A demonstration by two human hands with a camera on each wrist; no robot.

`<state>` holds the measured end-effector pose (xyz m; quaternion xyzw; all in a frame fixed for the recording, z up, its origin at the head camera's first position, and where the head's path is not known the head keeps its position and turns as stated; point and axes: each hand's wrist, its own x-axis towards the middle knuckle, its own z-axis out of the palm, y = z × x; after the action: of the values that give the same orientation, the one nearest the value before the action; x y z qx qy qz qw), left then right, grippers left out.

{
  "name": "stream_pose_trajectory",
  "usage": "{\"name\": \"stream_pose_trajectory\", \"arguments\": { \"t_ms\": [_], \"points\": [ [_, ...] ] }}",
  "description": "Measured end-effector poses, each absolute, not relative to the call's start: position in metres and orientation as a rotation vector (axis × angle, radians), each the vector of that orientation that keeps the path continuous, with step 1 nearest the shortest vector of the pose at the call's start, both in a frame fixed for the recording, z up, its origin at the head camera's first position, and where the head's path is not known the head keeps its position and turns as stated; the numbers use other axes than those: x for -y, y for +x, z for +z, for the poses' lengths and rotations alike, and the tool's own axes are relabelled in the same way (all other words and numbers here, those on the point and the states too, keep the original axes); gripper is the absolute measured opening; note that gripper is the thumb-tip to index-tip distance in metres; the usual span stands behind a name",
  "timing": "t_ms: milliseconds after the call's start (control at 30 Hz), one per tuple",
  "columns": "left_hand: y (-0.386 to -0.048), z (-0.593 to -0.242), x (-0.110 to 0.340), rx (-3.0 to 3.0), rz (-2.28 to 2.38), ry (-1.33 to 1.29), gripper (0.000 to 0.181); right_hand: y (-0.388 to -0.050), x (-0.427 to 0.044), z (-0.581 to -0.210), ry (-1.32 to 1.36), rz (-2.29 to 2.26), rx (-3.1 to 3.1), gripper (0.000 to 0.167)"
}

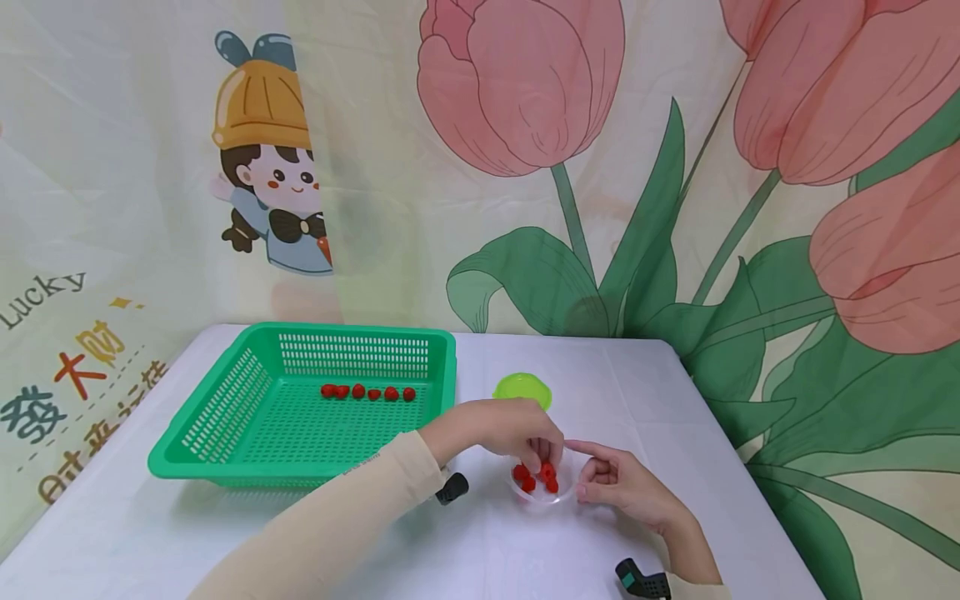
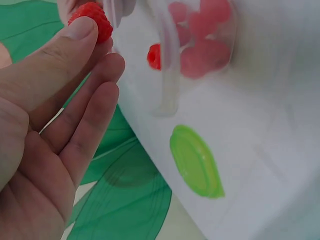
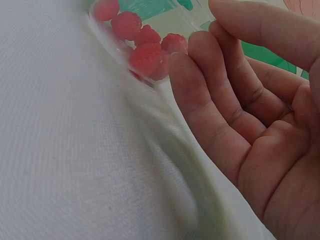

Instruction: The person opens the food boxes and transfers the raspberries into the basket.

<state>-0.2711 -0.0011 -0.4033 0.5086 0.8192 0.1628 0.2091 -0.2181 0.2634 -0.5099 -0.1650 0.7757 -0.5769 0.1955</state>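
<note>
In the head view a small clear plastic cup point(image 1: 542, 501) stands on the table with several red raspberries point(image 1: 528, 484) in it. My left hand point(image 1: 513, 427) is over the cup, and in the left wrist view its thumb and fingertips pinch a raspberry point(image 2: 103, 26). At the cup's right side is my right hand point(image 1: 626, 492), with the index finger stretched toward the far rim and the thumb nearer the front. Its other fingers are loosely bent, close beside the cup wall point(image 3: 116, 52) in the right wrist view. Whether every fingertip touches the cup is unclear.
A green plastic basket point(image 1: 442, 367) stands to the left, with several raspberries point(image 1: 375, 393) in a row inside. Behind the cup lies a bright green lid point(image 1: 522, 390). A white cloth point(image 1: 487, 550) covers the table, and a printed curtain point(image 1: 375, 167) hangs behind it.
</note>
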Motion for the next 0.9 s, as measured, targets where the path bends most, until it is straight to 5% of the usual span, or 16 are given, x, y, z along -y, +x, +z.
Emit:
{"name": "stream_pose_trajectory", "arguments": {
  "t_ms": [433, 900],
  "points": [
    [-0.295, -0.353, 0.057, -2.318, 0.548, 1.383, 0.011, -0.219, -0.264, -0.511, -0.454, -1.618, -2.175, 0.073],
    [-0.318, -0.333, 0.17, -2.517, 0.52, 1.277, 0.015, -0.219, -0.265, -0.513, -0.482, -1.629, -2.174, 0.071]
  ]
}}
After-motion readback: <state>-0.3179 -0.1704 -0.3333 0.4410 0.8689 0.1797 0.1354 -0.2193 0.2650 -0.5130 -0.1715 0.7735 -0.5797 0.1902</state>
